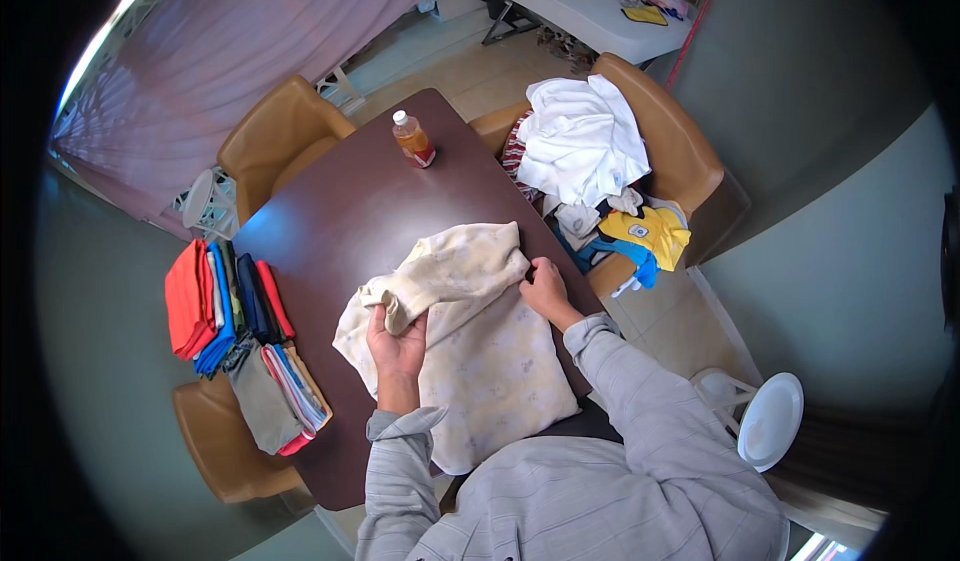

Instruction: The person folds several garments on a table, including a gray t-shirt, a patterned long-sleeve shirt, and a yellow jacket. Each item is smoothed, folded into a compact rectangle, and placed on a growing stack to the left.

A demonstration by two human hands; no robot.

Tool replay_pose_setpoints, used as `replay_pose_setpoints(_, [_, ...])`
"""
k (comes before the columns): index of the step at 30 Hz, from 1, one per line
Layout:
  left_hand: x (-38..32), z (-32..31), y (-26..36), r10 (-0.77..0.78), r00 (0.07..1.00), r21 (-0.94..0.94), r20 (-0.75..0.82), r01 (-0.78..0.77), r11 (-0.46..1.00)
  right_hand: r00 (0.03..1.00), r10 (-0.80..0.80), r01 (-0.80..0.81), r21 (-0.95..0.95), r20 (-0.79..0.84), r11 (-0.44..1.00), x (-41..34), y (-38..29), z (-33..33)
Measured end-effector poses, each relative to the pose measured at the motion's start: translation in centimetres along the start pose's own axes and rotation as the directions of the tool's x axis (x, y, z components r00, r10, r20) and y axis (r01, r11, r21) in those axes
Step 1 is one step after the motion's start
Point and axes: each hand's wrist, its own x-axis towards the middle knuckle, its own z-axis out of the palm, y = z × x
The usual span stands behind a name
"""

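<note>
A cream garment (487, 366) with a faint print lies over the near end of the dark brown table (337, 208), its lower part hanging past the edge towards my body. Its upper part is folded across itself. My left hand (397, 343) is palm up, gripping a bunched end of the cloth, which looks like a sleeve cuff, between thumb and fingers. At the far right of the fold, my right hand (546, 285) pinches the garment's edge near the table's right side. The right fingertips are partly hidden by the hand itself.
Folded clothes (225, 306) stand in stacks along the table's left edge. A drink bottle (414, 139) is upright near the far end. Loose clothes, including a white shirt (581, 141), heap on a brown chair (667, 126) at right. Another chair (277, 137) stands at far left.
</note>
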Motion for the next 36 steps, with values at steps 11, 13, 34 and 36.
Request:
replay_pose_setpoints(11, [0.4,4.9,-0.5,-0.027,0.990,0.074,0.140,0.017,0.997,0.994,0.056,-0.049,-0.075,0.097,0.996,2.5,-3.2,-0.2])
replay_pose_setpoints(13, [0.3,4.6,-0.9,-0.027,0.992,0.107,0.124,0.014,0.994,0.997,0.031,-0.028,-0.038,0.070,0.999,2.6,-2.7,-0.7])
replay_pose_setpoints(34, [-5.0,-9.5,-4.9,-0.253,0.967,0.242,-0.008,0.247,0.938,0.973,0.122,-0.074,-0.231,0.197,0.970,11.1,-7.2,-1.7])
replay_pose_setpoints(36, [-5.7,-9.5,-5.1,-0.262,0.965,0.278,-0.003,0.252,0.927,0.972,0.112,-0.046,-0.301,0.205,0.952,11.6,-7.7,-1.1])
